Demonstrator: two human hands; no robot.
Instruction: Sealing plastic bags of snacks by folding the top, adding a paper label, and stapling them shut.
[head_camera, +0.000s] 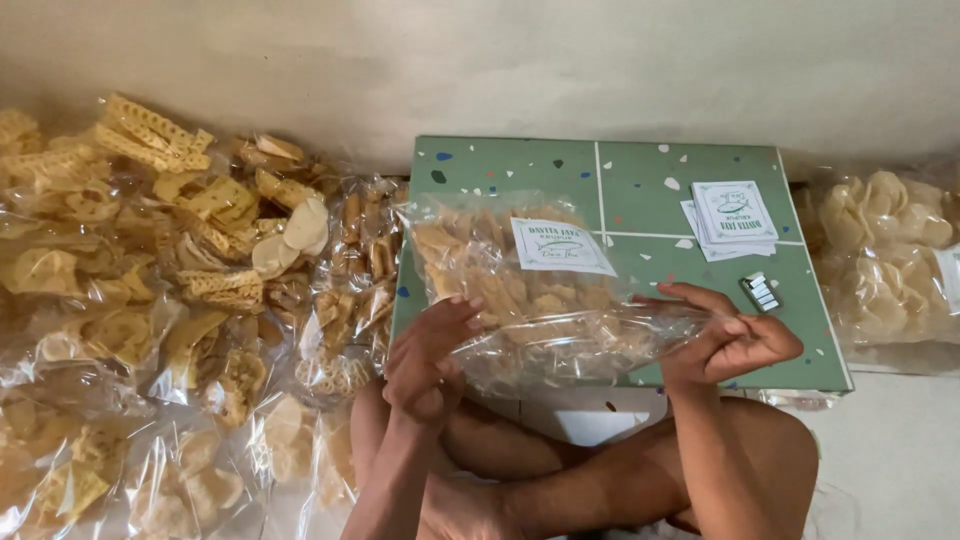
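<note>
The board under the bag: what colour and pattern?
Green board with scattered white and dark flecks, seen in the head view.

The heap of bagged crackers runs off the left and bottom edges, and the bag of pale round crackers is cut by the right edge. Glare and creases in the clear bag blur the pieces inside (its mouth cannot be made out). The small striped object on the green board is too small to identify.
</note>
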